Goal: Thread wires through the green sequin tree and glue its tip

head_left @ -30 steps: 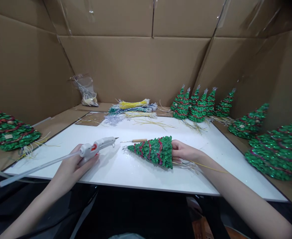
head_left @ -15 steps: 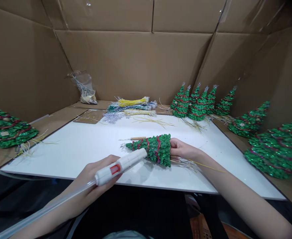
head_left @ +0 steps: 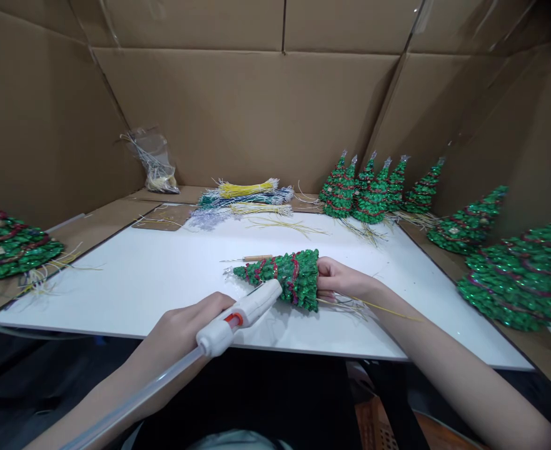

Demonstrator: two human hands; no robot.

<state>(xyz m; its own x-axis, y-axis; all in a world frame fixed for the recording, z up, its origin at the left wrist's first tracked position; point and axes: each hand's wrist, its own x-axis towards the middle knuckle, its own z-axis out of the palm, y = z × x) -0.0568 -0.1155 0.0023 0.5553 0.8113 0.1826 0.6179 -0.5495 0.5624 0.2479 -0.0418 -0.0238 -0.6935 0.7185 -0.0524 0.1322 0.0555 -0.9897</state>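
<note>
In my left hand (head_left: 184, 328) is a white glue gun (head_left: 242, 317), with a long clear glue stick (head_left: 139, 394) running out of its back. Its front end overlaps a small green Christmas tree (head_left: 294, 278) in the view; whether the nozzle touches it is hidden. The tree lies on its side, tip to the left, wound with red garland. My right hand (head_left: 334, 279) grips it at the base, some fingers out of sight inside or behind it. Thin wires (head_left: 350, 305) trail from the base under my right wrist. Behind the tree lies an awl with a wooden handle (head_left: 257, 257).
Several finished-looking trees (head_left: 371, 194) stand at the back right, and larger ones (head_left: 521, 281) lean at the right edge. Another tree (head_left: 15, 240) is at the far left. Wire bundles (head_left: 249, 187) and a plastic bag (head_left: 156, 162) sit along the cardboard wall (head_left: 237, 112).
The glue gun has shifted slightly right and tilted more steeply, its front end now further over the tree. The whole view has drifted a little. My right hand keeps its hold.
</note>
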